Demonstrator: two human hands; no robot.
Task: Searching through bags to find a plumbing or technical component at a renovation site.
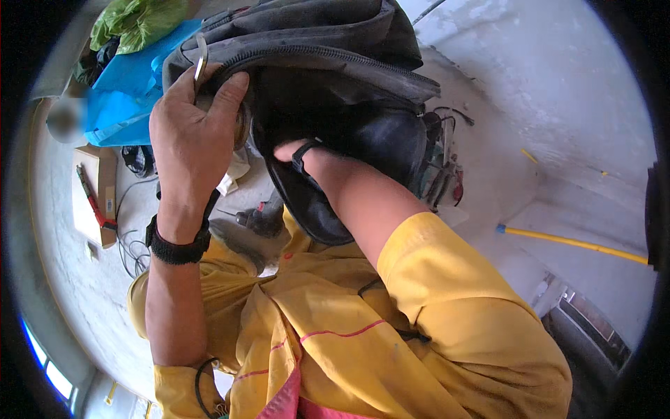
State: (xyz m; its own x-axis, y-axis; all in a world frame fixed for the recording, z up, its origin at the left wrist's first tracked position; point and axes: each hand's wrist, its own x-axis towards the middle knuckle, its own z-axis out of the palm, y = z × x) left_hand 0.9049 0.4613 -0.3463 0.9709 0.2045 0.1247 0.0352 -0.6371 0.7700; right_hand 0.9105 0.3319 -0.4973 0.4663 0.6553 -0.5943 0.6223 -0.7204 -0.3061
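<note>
A black backpack [335,78] with its main zip undone gapes in front of me. My left hand [193,115] is at the left end of the opening, its thumb against the zipped edge. A thin, shiny metal piece [201,60] sticks up between its fingers, and the curved rim of a round object [241,125] shows under the palm. Whether these belong together I cannot tell. My right hand [287,150] reaches into the backpack up to the wrist; its fingers and anything they touch are hidden in the dark interior.
Left of the backpack are a blue bag [120,112], a green plastic bag [141,23] and a cardboard box [94,194] with a red-handled tool [97,207]. Several hand tools [445,178] sit at its right. Behind my forearm lies a dark power tool [264,217]. A yellow pipe [576,243] is at right.
</note>
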